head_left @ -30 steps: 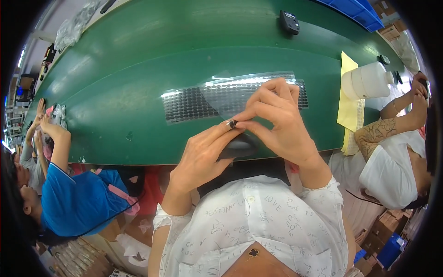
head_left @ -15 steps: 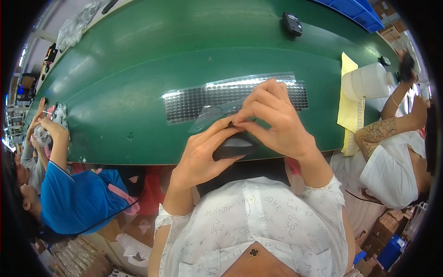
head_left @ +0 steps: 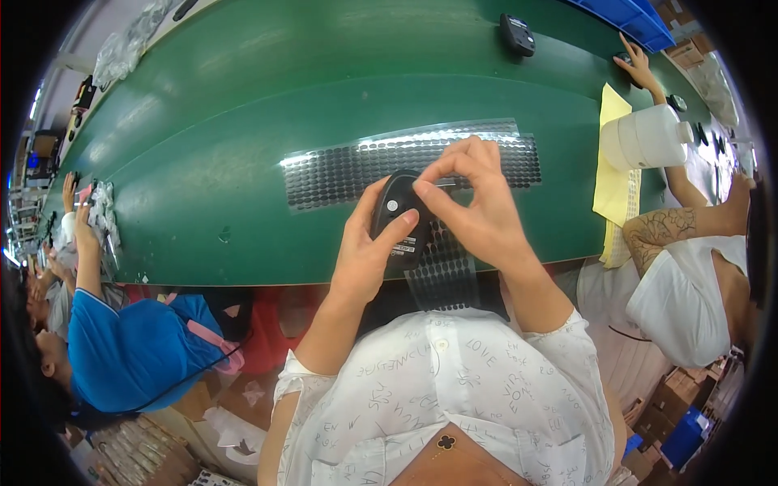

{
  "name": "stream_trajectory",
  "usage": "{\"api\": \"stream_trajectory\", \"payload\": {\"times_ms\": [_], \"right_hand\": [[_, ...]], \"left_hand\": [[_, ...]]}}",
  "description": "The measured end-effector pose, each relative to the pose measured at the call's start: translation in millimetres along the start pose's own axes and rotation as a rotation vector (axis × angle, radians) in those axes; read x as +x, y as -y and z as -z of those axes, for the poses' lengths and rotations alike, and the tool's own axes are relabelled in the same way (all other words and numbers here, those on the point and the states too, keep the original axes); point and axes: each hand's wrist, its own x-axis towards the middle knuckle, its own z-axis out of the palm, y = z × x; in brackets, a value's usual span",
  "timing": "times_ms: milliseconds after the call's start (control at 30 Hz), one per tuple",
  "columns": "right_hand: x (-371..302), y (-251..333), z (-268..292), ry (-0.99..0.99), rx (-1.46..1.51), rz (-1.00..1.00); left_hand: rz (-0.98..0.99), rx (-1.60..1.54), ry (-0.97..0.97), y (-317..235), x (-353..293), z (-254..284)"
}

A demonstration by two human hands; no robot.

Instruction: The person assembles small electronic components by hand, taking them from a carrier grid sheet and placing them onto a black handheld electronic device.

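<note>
A black computer mouse is in my left hand, underside up, showing a round white sticker and printed labels. My left thumb lies across that underside, and the fingers wrap the far side. Thumb and forefinger of my right hand are pinched together at the mouse's top end; whatever they hold is too small to make out. Below the mouse and right hand hangs a clear strip with rows of black oval pads; what holds it is hidden. Beyond my hands, sheets of similar dark pads lie on the green table.
Another black mouse lies at the far right. A white plastic bottle lies on yellow sheets at the right. A blue crate stands behind. Co-workers sit on both sides; one reaches a hand toward the crate.
The mouse has been turned underside up and raised by my left hand. The pad strip now hangs toward me. My right hand has moved slightly up to the mouse's top end.
</note>
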Motion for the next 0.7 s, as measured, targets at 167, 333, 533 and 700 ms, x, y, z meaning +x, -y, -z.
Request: {"api": "stream_trajectory", "payload": {"times_ms": [167, 333, 533, 700], "right_hand": [[3.0, -7.6, -7.1, 0.016, -0.073, -0.024], [8.4, -11.6, -5.4, 0.055, -0.064, -0.042], [10.7, -10.7, -4.6, 0.065, -0.044, -0.061], [11.0, -7.7, -3.5, 0.076, -0.085, -0.039]], "left_hand": [[-0.038, 0.088, -0.015, 3.5, 1.1, -2.8], [-0.065, 0.148, -0.016, 3.1, 3.0, -1.0], [-0.016, 0.193, 0.000, -0.1, 2.2, -2.9], [-0.069, 0.196, -0.010, 3.9, 2.9, -1.1]]}}
